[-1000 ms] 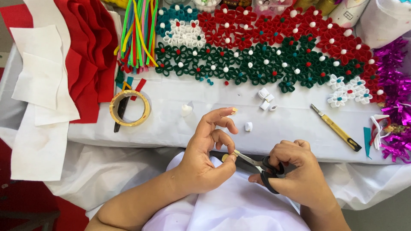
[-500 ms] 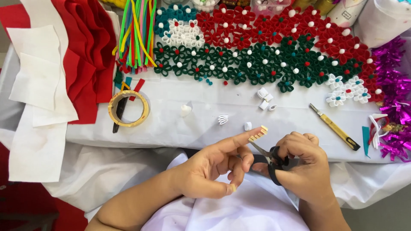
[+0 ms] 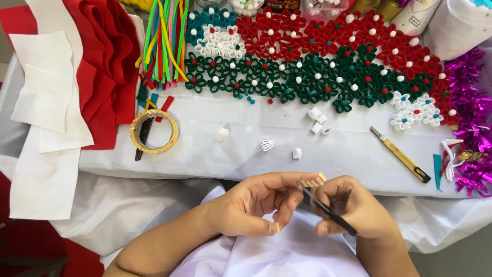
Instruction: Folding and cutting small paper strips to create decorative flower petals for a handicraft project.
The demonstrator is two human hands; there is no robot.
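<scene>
your left hand (image 3: 256, 205) pinches a small cream strip (image 3: 313, 180) (cut into a fringe), your right hand (image 3: 353, 205) grips black scissors (image 3: 328, 213) closed around them.

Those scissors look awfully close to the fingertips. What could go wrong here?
The scissors in the right hand cut a small pale strip pinched by the left hand, so a slip might nick a fingertip. The strip is tiny and held off the table edge, so a cut piece could drop into the lap.
</scene>
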